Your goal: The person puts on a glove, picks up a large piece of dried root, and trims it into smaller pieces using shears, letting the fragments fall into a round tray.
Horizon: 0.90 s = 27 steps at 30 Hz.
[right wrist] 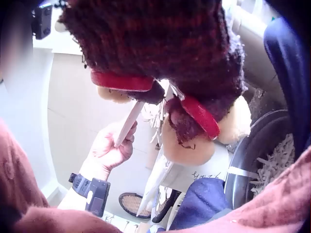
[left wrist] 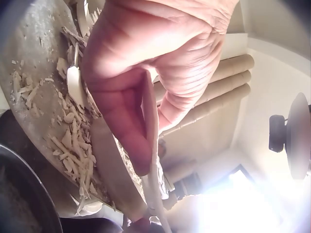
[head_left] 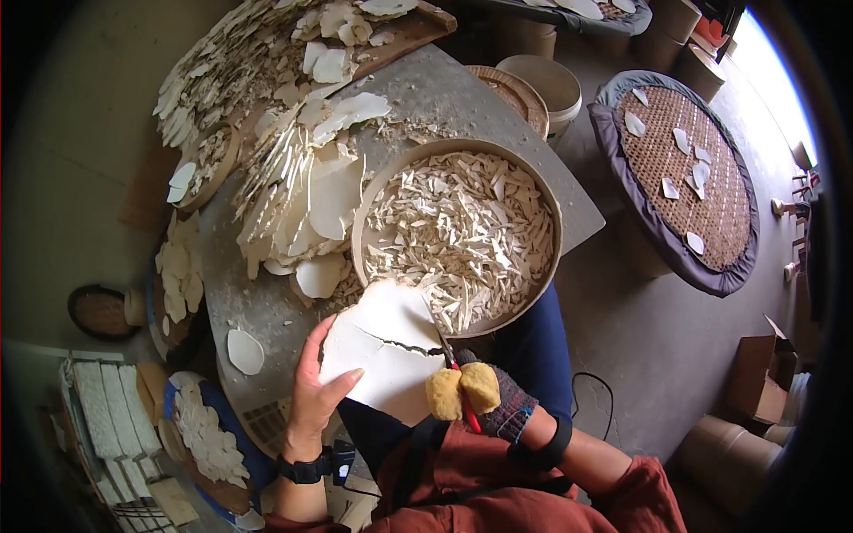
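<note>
**Below the round tray, a white sheet held up to red-handled scissors**

To the left of the round tray, a thick stack of thin sheets leans over the grey table, probably kept there so that each one comes easily within reach. Lower down, left of the tray and apart from the stack, a single pale disc lies flat.

Next, at the tray's lower left, comes the bare left hand. It pinches the white sheet by its left edge, thumb on the upper face and fingers behind, a hold that likely leaves the opposite edge clear for the blades. The sheet lies just below the tray, overlapping its near-left rim in the head view; whether the two touch, I cannot tell. A dark, jagged gap crosses the sheet toward the scissors, whose blades stand at its right edge. Being so near the rim presumably lets trimmings drop among the slivers that fill the tray.

Directly below the tray, the gloved right hand grasps the scissors by handles wrapped in yellow padding, perhaps to ease pressure on the fingers.

Well apart, to the right of the tray, a woven rack bears scattered white pieces, maybe spread out so that they stay separate from the slivers.
</note>
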{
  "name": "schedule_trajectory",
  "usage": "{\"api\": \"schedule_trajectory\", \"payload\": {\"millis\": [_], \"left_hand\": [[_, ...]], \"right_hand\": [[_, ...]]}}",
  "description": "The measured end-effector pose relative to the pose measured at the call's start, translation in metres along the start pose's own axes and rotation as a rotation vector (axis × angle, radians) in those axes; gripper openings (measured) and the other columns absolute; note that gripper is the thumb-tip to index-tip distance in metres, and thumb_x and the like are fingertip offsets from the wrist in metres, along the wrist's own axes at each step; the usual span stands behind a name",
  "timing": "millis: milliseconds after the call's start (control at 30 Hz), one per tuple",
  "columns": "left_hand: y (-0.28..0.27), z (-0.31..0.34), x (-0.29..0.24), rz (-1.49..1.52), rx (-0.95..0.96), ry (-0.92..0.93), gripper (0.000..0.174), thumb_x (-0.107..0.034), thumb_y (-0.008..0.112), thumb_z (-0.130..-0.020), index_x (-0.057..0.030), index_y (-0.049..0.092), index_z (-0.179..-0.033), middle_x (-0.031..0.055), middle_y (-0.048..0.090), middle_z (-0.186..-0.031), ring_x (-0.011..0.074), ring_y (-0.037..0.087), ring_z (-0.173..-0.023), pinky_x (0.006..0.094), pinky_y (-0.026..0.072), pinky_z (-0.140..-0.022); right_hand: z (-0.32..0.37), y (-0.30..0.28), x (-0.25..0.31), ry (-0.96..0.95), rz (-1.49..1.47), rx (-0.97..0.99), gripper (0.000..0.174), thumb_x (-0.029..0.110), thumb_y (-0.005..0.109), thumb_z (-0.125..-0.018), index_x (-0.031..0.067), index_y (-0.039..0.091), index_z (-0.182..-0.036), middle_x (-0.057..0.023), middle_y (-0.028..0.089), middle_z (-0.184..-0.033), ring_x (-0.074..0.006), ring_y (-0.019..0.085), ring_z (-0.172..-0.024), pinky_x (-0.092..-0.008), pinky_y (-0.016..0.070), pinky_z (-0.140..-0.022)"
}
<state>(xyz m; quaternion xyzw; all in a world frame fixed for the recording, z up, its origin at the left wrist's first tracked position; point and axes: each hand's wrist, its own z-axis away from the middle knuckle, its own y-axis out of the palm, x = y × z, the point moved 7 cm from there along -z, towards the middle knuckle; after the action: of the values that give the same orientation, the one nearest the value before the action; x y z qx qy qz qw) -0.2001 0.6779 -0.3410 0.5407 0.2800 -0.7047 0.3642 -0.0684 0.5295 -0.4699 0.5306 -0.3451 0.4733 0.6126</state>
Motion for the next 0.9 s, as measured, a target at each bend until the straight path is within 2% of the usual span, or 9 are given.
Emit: {"api": "schedule_trajectory", "payload": {"millis": [200, 333, 400, 500, 533, 600, 700, 800, 900], "left_hand": [[-0.010, -0.001, 0.011, 0.002, 0.010, -0.044, 0.074, 0.000, 0.067, -0.072, -0.0016, 0.033, -0.138, 0.0104, 0.046, -0.130, 0.0189, 0.044, -0.121, 0.0317, 0.0336, -0.104], [-0.020, -0.003, 0.014, -0.007, 0.018, -0.028, 0.075, -0.001, 0.068, -0.071, -0.0018, 0.034, -0.138, 0.0096, 0.047, -0.130, 0.0183, 0.044, -0.120, 0.0312, 0.0335, -0.103], [-0.024, -0.003, 0.012, 0.000, 0.033, -0.030, 0.076, -0.001, 0.069, -0.070, -0.0022, 0.034, -0.138, 0.0092, 0.047, -0.130, 0.0178, 0.044, -0.120, 0.0309, 0.0332, -0.103], [-0.025, -0.004, 0.004, -0.017, 0.074, -0.046, 0.076, 0.000, 0.069, -0.069, -0.0029, 0.035, -0.138, 0.0087, 0.047, -0.130, 0.0172, 0.044, -0.120, 0.0302, 0.0330, -0.104], [-0.027, -0.005, 0.003, -0.030, 0.104, -0.019, 0.072, -0.001, 0.069, -0.073, -0.0028, 0.036, -0.137, 0.0079, 0.048, -0.129, 0.0154, 0.045, -0.119, 0.0300, 0.0343, -0.103], [-0.029, -0.005, 0.001, -0.005, 0.117, -0.058, 0.072, 0.000, 0.069, -0.073, -0.0033, 0.036, -0.137, 0.0075, 0.048, -0.130, 0.0153, 0.046, -0.119, 0.0299, 0.0347, -0.102], [-0.030, -0.005, -0.001, 0.000, 0.126, -0.058, 0.072, 0.001, 0.068, -0.073, -0.0041, 0.036, -0.138, 0.0072, 0.048, -0.130, 0.0153, 0.046, -0.119, 0.0299, 0.0352, -0.102], [-0.036, -0.005, 0.002, -0.006, 0.127, -0.049, 0.072, 0.001, 0.068, -0.073, -0.0045, 0.036, -0.138, 0.0072, 0.048, -0.131, 0.0154, 0.046, -0.119, 0.0301, 0.0353, -0.102], [-0.032, -0.002, 0.008, 0.013, 0.170, -0.106, 0.073, 0.001, 0.069, -0.073, -0.0040, 0.036, -0.138, 0.0075, 0.047, -0.131, 0.0155, 0.046, -0.119, 0.0302, 0.0346, -0.103]], "right_hand": [[0.006, 0.002, 0.019, 0.090, 0.101, -0.054, 0.019, 0.009, 0.047, -0.095, 0.0020, 0.054, -0.111, -0.0120, 0.061, -0.108, -0.0229, 0.060, -0.101, -0.0352, 0.0483, -0.093], [0.004, 0.011, 0.010, -0.013, -1.008, 0.069, 0.019, 0.007, 0.050, -0.093, 0.0025, 0.054, -0.111, -0.0120, 0.060, -0.109, -0.0229, 0.060, -0.101, -0.0352, 0.0477, -0.094], [0.003, 0.008, 0.004, 0.027, -0.300, -0.028, 0.018, 0.007, 0.051, -0.093, 0.0031, 0.054, -0.110, -0.0116, 0.060, -0.108, -0.0230, 0.059, -0.102, -0.0351, 0.0471, -0.094], [0.006, 0.007, -0.010, 0.058, -0.376, 0.024, 0.021, 0.012, 0.047, -0.096, 0.0032, 0.051, -0.114, -0.0109, 0.058, -0.112, -0.0238, 0.057, -0.106, -0.0354, 0.0454, -0.096], [0.004, 0.007, -0.013, 0.069, -0.520, 0.056, 0.022, 0.014, 0.046, -0.096, 0.0029, 0.050, -0.115, -0.0107, 0.057, -0.113, -0.0239, 0.057, -0.106, -0.0355, 0.0452, -0.096], [-0.003, 0.018, -0.011, 0.121, -1.353, 0.285, 0.026, 0.018, 0.044, -0.097, 0.0032, 0.048, -0.119, -0.0107, 0.055, -0.120, -0.0243, 0.055, -0.110, -0.0374, 0.0428, -0.099], [-0.006, 0.024, -0.013, 0.177, -1.640, 0.354, 0.030, 0.015, 0.037, -0.099, -0.0027, 0.049, -0.120, -0.0160, 0.056, -0.119, -0.0280, 0.054, -0.111, -0.0399, 0.0390, -0.103], [-0.006, 0.027, -0.046, 0.261, -1.525, 0.202, 0.029, 0.016, 0.037, -0.099, -0.0006, 0.048, -0.121, -0.0140, 0.055, -0.121, -0.0265, 0.053, -0.112, -0.0386, 0.0394, -0.103], [-0.006, 0.023, -0.012, 0.105, -1.324, 0.310, 0.028, 0.015, 0.039, -0.098, 0.0018, 0.048, -0.122, -0.0130, 0.055, -0.120, -0.0246, 0.054, -0.111, -0.0364, 0.0407, -0.101]]}}
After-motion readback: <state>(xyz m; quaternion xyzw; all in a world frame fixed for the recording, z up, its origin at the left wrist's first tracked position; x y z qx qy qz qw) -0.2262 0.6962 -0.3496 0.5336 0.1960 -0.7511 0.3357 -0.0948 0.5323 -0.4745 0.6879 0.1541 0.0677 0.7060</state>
